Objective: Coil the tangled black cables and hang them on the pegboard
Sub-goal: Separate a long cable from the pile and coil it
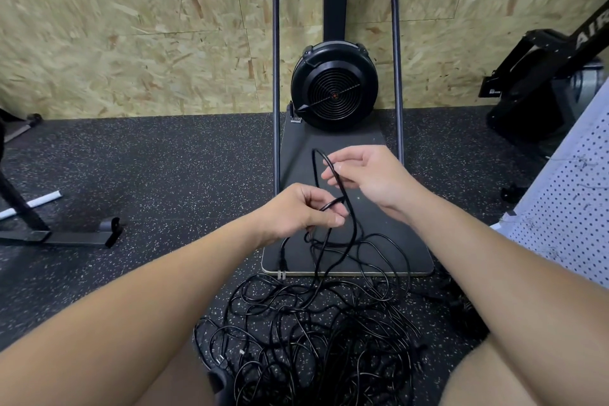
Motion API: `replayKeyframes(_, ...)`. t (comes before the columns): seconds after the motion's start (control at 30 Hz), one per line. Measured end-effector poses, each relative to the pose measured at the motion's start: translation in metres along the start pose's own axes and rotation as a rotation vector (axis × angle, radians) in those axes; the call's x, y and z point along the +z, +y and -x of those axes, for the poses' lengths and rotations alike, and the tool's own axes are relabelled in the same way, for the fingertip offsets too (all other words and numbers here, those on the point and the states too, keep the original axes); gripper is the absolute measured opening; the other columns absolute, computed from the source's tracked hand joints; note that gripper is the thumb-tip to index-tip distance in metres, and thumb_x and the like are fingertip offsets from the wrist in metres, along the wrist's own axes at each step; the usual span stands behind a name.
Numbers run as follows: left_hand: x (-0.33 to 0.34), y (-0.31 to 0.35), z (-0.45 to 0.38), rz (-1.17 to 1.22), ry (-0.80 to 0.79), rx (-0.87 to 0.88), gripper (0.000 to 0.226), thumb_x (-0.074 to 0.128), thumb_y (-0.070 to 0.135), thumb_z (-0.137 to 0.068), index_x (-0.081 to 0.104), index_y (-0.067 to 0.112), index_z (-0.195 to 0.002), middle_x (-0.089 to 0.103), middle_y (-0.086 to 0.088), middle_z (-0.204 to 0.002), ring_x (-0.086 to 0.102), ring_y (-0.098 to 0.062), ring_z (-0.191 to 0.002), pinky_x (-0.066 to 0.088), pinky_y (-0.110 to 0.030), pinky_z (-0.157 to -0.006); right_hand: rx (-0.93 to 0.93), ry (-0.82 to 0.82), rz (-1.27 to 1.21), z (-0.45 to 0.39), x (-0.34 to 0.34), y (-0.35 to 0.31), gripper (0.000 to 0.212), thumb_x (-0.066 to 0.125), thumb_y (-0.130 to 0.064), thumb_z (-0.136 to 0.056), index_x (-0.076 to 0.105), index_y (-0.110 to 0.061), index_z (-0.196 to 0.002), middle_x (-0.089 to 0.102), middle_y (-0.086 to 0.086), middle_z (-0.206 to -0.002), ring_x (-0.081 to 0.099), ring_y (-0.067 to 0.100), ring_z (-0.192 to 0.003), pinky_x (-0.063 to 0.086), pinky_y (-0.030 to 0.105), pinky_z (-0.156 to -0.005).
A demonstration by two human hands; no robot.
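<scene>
The left hand (298, 211) pinches a cable end while the right hand (365, 175) pinches its raised loop (324, 168), apparently to start a coil; the tangled cables (313, 333) lie at 6 o'clock, pegboard (570, 208) at 3.

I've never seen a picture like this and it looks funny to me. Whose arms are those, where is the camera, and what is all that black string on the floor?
The camera sits on a person's head and looks down, so you see their own two arms. The black string is a tangled pile of cables lying on the speckled floor. The left hand pinches one cable, and the right hand holds up a loop of it. Behind stands a black exercise machine with a round fan. The white board with holes at the right is a pegboard, where coiled cables get hung.
</scene>
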State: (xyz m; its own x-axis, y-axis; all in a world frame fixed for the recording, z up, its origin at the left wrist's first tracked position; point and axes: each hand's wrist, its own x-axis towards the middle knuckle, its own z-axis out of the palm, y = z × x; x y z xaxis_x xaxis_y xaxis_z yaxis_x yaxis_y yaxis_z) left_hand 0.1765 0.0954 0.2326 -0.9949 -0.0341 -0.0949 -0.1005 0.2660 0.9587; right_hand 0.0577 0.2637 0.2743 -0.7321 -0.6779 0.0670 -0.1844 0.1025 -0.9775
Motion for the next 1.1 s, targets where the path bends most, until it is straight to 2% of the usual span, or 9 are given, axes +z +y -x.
replayKeyframes(0.13,0.008,-0.002,-0.002,0.016,-0.016,0.008,0.027,0.089,0.008,-0.091,0.081,0.005,-0.117,0.078,-0.003,-0.093,0.067,-0.007,-0.085,0.052,-0.019,-0.083,0.033,0.006,-0.118,0.001,0.003,-0.003,0.026,0.06,0.0,-0.106,0.073,-0.006,-0.128,0.084,0.011,-0.106,0.081,0.026,-0.101,0.063,0.036,-0.09)
replayKeyframes(0.37,0.008,-0.006,-0.006,-0.052,0.017,0.025,0.019,0.083,0.007,-0.097,0.08,-0.004,-0.112,0.066,0.015,-0.066,0.051,0.005,-0.055,0.039,-0.006,-0.057,0.045,-0.077,-0.226,0.0,0.01,-0.001,0.036,0.062,0.008,-0.102,0.067,-0.002,-0.136,0.083,0.012,-0.117,0.08,0.026,-0.112,0.063,0.04,-0.101)
replayKeyframes(0.6,-0.006,-0.003,-0.009,-0.086,0.252,0.007,0.026,0.081,0.027,-0.1,0.074,0.005,-0.087,0.067,-0.002,-0.075,0.047,-0.012,-0.063,0.037,-0.027,-0.061,0.032,0.091,0.312,-0.002,0.006,0.008,0.041,0.049,0.009,-0.096,0.076,-0.019,-0.106,0.082,0.0,-0.095,0.08,0.013,-0.085,0.067,0.049,-0.09)
replayKeyframes(0.7,-0.014,0.003,-0.012,-0.001,0.329,0.01,0.026,0.076,0.028,-0.103,0.075,0.008,-0.086,0.071,-0.006,-0.077,0.049,-0.021,-0.071,0.035,-0.031,-0.058,0.137,-0.095,0.508,-0.001,0.01,0.014,0.039,0.044,0.008,-0.095,0.073,-0.016,-0.103,0.082,0.003,-0.096,0.081,0.019,-0.086,0.067,0.05,-0.09)
replayKeyframes(0.77,-0.017,0.005,-0.015,0.088,0.358,0.006,0.027,0.074,0.028,-0.104,0.074,0.016,-0.08,0.071,-0.01,-0.08,0.054,-0.022,-0.075,0.033,-0.029,-0.057,0.189,-0.333,0.671,0.002,0.013,0.02,0.027,0.061,0.002,-0.097,0.072,-0.014,-0.117,0.082,0.002,-0.116,0.08,0.02,-0.101,0.063,0.046,-0.098)
replayKeyframes(0.87,-0.021,0.007,-0.015,0.153,0.374,0.008,0.026,0.073,0.029,-0.105,0.073,0.015,-0.083,0.07,-0.006,-0.081,0.061,-0.014,-0.074,0.033,-0.026,-0.058,0.213,-0.628,0.761,0.011,0.019,0.035,0.058,0.079,-0.028,-0.1,0.056,-0.02,-0.152,0.063,-0.01,-0.151,0.072,0.009,-0.103,0.055,0.031,-0.095)
replayKeyframes(0.97,-0.024,0.007,-0.015,0.186,0.366,0.022,0.027,0.072,0.033,-0.105,0.074,0.015,-0.086,0.071,-0.009,-0.084,0.06,-0.015,-0.077,0.034,-0.028,-0.059,0.213,-0.608,0.591,0.013,0.029,0.047,0.043,0.075,-0.025,-0.103,0.065,-0.023,-0.145,0.069,-0.006,-0.145,0.065,-0.008,-0.071,0.057,0.03,-0.082)
replayKeyframes(1.03,-0.024,0.007,-0.015,0.195,0.37,0.032,0.026,0.071,0.034,-0.106,0.073,0.015,-0.088,0.073,-0.009,-0.088,0.061,-0.015,-0.078,0.034,-0.029,-0.059,0.183,-0.526,0.557,0.01,0.031,0.049,0.018,0.071,-0.02,-0.106,0.078,-0.021,-0.123,0.08,0.003,-0.122,0.074,0.005,-0.082,0.061,0.041,-0.091)
replayKeyframes(1.1,-0.024,0.008,-0.015,0.21,0.376,0.038,0.026,0.067,0.033,-0.109,0.072,0.012,-0.094,0.075,-0.006,-0.093,0.064,-0.013,-0.077,0.035,-0.028,-0.06,0.196,-0.501,0.539,0.01,0.032,0.047,0.017,0.065,-0.017,-0.108,0.081,-0.015,-0.111,0.083,0.01,-0.111,0.08,0.02,-0.101,0.06,0.049,-0.102)
